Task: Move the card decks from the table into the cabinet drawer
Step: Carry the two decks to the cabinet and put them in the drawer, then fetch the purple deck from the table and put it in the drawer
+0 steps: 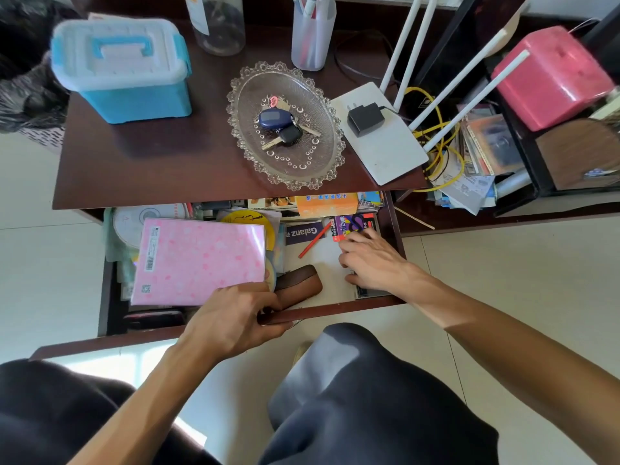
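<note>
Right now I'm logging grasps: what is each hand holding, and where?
The left hand grips the dark wooden drawer front at its top edge. The right hand rests in the drawer; any hold is hidden.

The open drawer [389, 209] is crowded; a pink notebook [198, 260] fills its left; a brown case [298, 285] and red pencil [313, 241] flank bare white paper [323, 263] mid-right.

Single head view, looking steeply down, close over open drawer [335, 313].

- Read "Galanz", upside down, on a dark booklet [303, 232] in the drawer, at 9 o'clock from the purple card box [350, 226].
- Box print stayed illegible.
</note>
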